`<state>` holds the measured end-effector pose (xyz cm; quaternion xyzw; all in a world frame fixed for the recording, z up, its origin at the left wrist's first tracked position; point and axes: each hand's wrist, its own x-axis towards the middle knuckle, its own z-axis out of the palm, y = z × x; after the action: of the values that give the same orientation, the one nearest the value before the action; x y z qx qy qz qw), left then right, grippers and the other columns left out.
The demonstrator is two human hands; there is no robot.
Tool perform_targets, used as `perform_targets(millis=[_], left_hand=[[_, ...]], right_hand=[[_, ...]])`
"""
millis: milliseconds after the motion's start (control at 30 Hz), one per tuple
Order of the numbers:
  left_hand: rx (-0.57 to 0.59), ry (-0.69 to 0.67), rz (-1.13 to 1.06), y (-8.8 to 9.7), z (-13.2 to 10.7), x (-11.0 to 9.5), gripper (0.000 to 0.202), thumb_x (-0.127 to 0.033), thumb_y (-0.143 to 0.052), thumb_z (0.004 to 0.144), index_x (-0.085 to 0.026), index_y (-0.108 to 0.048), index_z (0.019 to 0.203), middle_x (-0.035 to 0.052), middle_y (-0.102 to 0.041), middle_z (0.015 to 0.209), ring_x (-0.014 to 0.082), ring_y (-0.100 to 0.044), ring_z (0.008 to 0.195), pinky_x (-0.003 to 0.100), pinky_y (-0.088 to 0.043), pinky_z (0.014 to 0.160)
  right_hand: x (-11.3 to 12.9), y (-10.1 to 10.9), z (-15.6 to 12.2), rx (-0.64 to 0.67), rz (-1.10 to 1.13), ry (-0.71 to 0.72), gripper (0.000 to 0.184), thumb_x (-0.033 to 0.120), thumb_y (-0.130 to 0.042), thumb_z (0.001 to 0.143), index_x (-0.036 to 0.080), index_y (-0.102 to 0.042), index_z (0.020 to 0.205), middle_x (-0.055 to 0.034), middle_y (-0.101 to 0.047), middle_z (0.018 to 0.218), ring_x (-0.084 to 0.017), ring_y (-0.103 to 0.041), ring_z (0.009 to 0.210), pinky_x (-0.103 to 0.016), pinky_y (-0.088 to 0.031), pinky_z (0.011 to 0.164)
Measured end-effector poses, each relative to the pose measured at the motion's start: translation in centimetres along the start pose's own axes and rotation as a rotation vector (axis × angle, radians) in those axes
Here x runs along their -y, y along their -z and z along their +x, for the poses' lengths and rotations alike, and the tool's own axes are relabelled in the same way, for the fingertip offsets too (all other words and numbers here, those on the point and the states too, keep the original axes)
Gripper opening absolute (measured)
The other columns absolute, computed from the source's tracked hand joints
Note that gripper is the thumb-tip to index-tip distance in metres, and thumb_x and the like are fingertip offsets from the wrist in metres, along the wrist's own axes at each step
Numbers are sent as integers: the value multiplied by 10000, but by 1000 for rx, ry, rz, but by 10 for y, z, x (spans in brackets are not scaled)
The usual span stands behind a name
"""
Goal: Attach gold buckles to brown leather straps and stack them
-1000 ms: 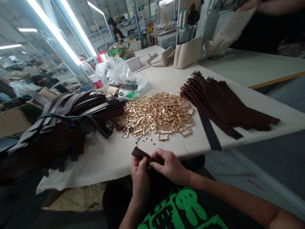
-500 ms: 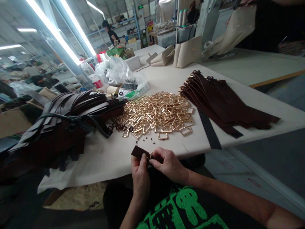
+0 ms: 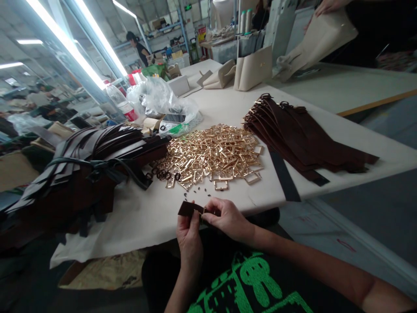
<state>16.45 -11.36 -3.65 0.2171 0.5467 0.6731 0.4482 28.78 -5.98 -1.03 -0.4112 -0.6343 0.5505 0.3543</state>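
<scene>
Pinched in my left hand (image 3: 190,239) is a dark brown leather strap (image 3: 185,208), its cut end sticking up past the thumb. My right hand (image 3: 233,221) is closed at the strap's other part, thumb and forefinger on a thin gold buckle (image 3: 203,211) around the leather. My fingers hide most of that buckle. Both hands are close together just over the table's near edge. Beyond them lies a heap of gold rectangular buckles (image 3: 218,152), with dark brown loops (image 3: 167,174) at its left side. Several tiny dark bits (image 3: 199,188) are scattered in front.
Bundled dark straps (image 3: 94,163) lie left, tied with a band. Brown straps with buckles (image 3: 293,134) are stacked right, beside a black strip (image 3: 284,176). Behind are a plastic bag (image 3: 156,98), a phone (image 3: 174,118) and beige bag pieces (image 3: 252,71). Another person's hands (image 3: 330,6) hold beige material.
My right fingers have shifted slightly at the buckle, and the strap end has turned a little. At the upper right, the other person's beige piece has tilted and moved.
</scene>
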Motion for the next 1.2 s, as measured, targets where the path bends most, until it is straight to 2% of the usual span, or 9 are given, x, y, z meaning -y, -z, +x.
perform_targets(millis=[167, 300, 433, 500, 600, 700, 867, 1033, 1200], left_hand=[[-10, 43, 21, 0, -4, -3, 355, -376, -798, 751, -212, -709, 1053, 32, -739, 1007, 168, -669, 922, 263, -494, 847], [48, 101, -8, -2, -7, -6, 326, -366, -783, 768, -215, -692, 1042, 14, -727, 934, 145, -667, 809, 239, -509, 750], [88, 95, 17, -2, -8, -9, 383, -341, -780, 771, -233, -666, 1120, 19, -720, 981, 173, -673, 908, 266, -517, 815], [101, 88, 27, -3, -9, -11, 401, -337, -783, 768, -235, -659, 1135, 26, -719, 1020, 190, -667, 989, 284, -504, 880], [107, 76, 7, -5, -10, -12, 396, -355, -773, 778, -227, -658, 1134, 31, -720, 1046, 188, -663, 1014, 278, -492, 900], [73, 95, -35, -7, -8, -12, 371, -372, -776, 771, -211, -677, 1090, 28, -730, 1000, 165, -675, 933, 255, -502, 848], [-7, 248, -118, -5, 0, -16, 374, -383, -848, 643, -169, -701, 912, 13, -723, 801, 133, -661, 698, 219, -502, 652], [-2, 264, -65, -1, 4, -24, 325, -315, -843, 569, -132, -684, 784, -25, -631, 610, 58, -482, 450, 184, -379, 450], [80, 323, -99, 3, 3, -25, 315, -271, -822, 580, -131, -690, 830, 1, -659, 659, 91, -562, 527, 194, -437, 500]], right_hand=[[5, 11, -4, 211, -77, -13, 108, 176, -568, 857, 158, -622, 764, 3, -625, 681, -141, -568, 641, -227, -416, 578], [5, 9, -11, 314, 52, -97, 140, 225, -506, 921, 165, -564, 810, 4, -619, 689, -128, -595, 584, -212, -446, 536], [6, 5, -13, 276, 46, -112, 191, 259, -494, 935, 173, -516, 766, 29, -560, 633, -93, -527, 460, -187, -395, 438], [6, 5, -12, 249, 26, -106, 203, 276, -501, 934, 174, -519, 760, 40, -534, 606, -87, -494, 428, -183, -367, 406], [6, 6, -12, 211, -15, -70, 211, 304, -511, 930, 170, -557, 773, 49, -498, 585, -88, -466, 427, -187, -346, 403], [6, 6, -11, 172, -70, 1, 206, 291, -522, 917, 162, -594, 773, 40, -504, 610, -96, -461, 484, -200, -346, 449], [6, 6, -12, 129, -162, 98, 216, 267, -563, 893, 162, -577, 705, 25, -529, 631, -118, -476, 596, -215, -370, 539], [8, 8, -15, 226, -93, 13, 206, 294, -538, 934, 159, -627, 805, 25, -546, 628, -106, -478, 533, -195, -356, 470], [3, 9, -15, 293, 37, -90, 195, 310, -549, 922, 146, -632, 857, 19, -569, 667, -96, -509, 500, -184, -396, 450]])
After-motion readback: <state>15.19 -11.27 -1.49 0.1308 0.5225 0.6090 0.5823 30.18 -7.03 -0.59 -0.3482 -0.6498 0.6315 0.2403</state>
